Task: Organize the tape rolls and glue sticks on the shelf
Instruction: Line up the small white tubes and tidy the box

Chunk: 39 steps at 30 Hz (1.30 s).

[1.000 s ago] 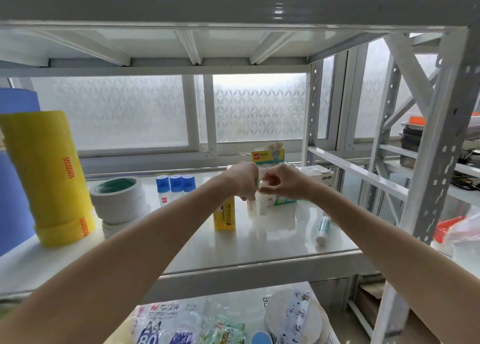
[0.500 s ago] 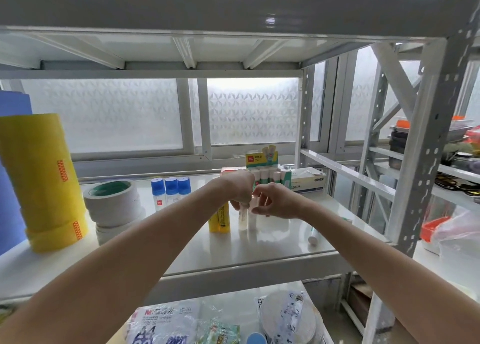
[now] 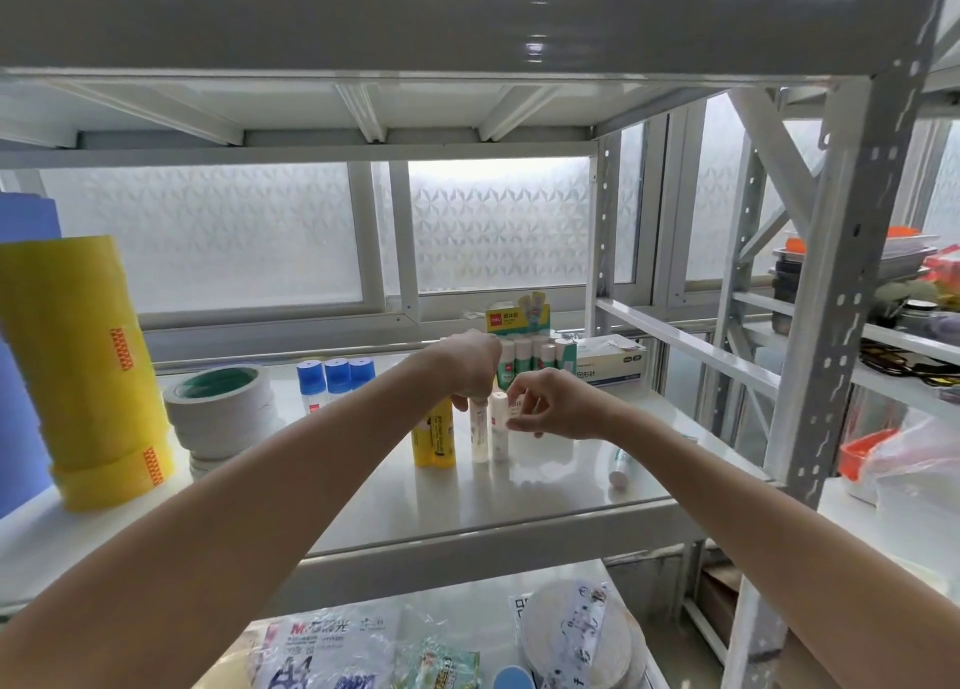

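On the white shelf (image 3: 519,501) two white glue sticks (image 3: 481,431) stand upright side by side, right of a yellow glue stick (image 3: 435,436). My left hand (image 3: 470,363) comes down over the left white stick and holds its top with curled fingers. My right hand (image 3: 545,407) is beside the right white stick (image 3: 500,428), fingers curled, fingertips at its upper part. Another glue stick (image 3: 619,467) lies on its side near the shelf's right front. White tape rolls (image 3: 221,407) are stacked at the left, beside a tall yellow tape stack (image 3: 88,371).
Three blue-capped glue bottles (image 3: 336,381) stand behind the tape rolls. A display box of glue sticks (image 3: 524,345) and a white carton (image 3: 610,358) sit at the back right. Packaged paper and rolls lie on the lower shelf (image 3: 415,647). A metal upright (image 3: 841,324) stands at the right.
Both hands have lowered from mid-air to the shelf, and the two white glue sticks now stand upright beside the yellow one. The camera view tilted up slightly.
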### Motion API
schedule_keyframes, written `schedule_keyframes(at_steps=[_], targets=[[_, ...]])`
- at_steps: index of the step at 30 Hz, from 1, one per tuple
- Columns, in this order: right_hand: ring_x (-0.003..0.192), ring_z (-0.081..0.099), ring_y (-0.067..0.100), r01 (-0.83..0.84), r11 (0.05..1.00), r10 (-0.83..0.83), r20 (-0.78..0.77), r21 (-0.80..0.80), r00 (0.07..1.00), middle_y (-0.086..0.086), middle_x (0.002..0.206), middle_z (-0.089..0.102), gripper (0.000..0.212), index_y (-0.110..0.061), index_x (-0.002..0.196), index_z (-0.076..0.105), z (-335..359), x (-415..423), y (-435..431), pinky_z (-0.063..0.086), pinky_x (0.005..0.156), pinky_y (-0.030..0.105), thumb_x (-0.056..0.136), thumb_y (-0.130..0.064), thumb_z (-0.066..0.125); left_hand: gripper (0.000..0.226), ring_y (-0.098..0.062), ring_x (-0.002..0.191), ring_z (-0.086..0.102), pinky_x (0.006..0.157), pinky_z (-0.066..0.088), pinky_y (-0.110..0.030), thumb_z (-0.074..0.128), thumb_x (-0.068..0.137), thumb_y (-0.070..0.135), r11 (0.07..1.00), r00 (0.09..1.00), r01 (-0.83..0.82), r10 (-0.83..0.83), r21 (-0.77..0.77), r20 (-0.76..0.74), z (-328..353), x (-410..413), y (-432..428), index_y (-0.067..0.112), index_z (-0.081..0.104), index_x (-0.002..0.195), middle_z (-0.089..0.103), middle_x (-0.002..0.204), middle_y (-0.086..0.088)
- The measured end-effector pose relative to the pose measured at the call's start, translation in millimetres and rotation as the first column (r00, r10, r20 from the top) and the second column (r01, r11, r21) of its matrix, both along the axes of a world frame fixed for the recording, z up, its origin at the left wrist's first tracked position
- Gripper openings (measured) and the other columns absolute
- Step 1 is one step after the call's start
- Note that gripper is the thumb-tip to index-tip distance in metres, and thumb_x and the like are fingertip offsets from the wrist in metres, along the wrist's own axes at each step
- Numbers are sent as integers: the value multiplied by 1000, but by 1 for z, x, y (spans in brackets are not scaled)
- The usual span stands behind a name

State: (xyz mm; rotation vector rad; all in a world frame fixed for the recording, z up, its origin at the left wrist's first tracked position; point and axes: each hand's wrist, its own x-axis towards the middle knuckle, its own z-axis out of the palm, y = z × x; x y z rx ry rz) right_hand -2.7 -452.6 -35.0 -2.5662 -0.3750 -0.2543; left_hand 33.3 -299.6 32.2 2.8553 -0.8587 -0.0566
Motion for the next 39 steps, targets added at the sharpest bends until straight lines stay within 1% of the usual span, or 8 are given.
schedule_keyframes(at_steps=[9, 15, 19, 22, 27, 30, 36, 39], targets=[[73, 66, 22, 199, 980, -198, 70, 3, 978, 9, 83, 68, 17, -5, 102, 65, 23, -25, -57, 57, 73, 33, 87, -13, 67, 16, -21, 76, 63, 58, 53, -28, 70, 82, 16, 993, 972, 113, -102, -39, 213, 22, -39, -12, 8, 62, 94, 63, 88, -5], [106, 59, 25, 433, 791, -522, -108, -432, 846, 10, 117, 62, 41, -6, 122, 56, 8, -54, -96, 48, 94, 34, 88, -27, 64, 28, -23, 78, 57, 65, 49, -31, 61, 92, 32, 978, 976, 208, -205, -26, 79, -43, -75, -84, 9, 57, 76, 56, 82, -6], [101, 63, 22, 456, 787, -518, -44, -416, 854, 7, 113, 67, 26, -12, 112, 64, -18, -63, -99, 49, 89, 31, 90, -24, 60, 28, -31, 112, 56, 92, 48, -38, 58, 92, 17, 977, 973, 212, -213, 28, 94, -83, -80, -121, 3, 62, 116, 61, 116, -17], [99, 65, 23, 462, 784, -497, 25, -415, 867, 6, 106, 69, 18, -14, 104, 66, -23, -59, -103, 48, 85, 30, 88, -20, 60, 28, -31, 113, 58, 92, 50, -39, 57, 93, 13, 982, 979, 186, -185, -13, 89, -78, -76, -128, 5, 61, 119, 61, 121, -16], [61, 61, 17, 360, 929, -368, 127, 79, 921, 2, 76, 62, 26, -16, 114, 49, 5, -36, -97, 52, 62, 35, 91, -18, 60, 10, -20, 78, 62, 54, 46, -26, 68, 80, 16, 965, 991, 109, -85, -239, 107, -13, -43, -107, 12, 59, 76, 64, 80, -5], [67, 65, 19, 257, 936, -327, 323, 241, 888, 7, 80, 65, 32, -13, 116, 49, 31, -13, -74, 59, 64, 36, 88, -6, 63, 17, -16, 65, 58, 46, 38, -23, 78, 69, 18, 937, 991, 39, 8, -346, 133, 36, -11, -84, 11, 63, 73, 63, 72, -4], [68, 71, 18, 175, 925, -325, 465, 336, 824, 8, 80, 73, 48, -13, 114, 46, 26, 44, -31, 60, 63, 30, 77, -10, 77, 26, -19, 72, 72, 76, 61, -33, 85, 68, 10, 908, 992, -125, 117, -399, -44, 41, 43, -54, -2, 72, 87, 73, 82, -12], [67, 70, 17, 234, 950, -311, 536, 208, 785, 8, 83, 73, 40, -8, 108, 51, 2, 62, -26, 60, 64, 30, 78, -15, 77, 25, -15, 68, 70, 71, 61, -29, 83, 72, 10, 917, 988, -152, 139, -369, -62, 6, 61, -54, 0, 71, 92, 73, 83, -10]])
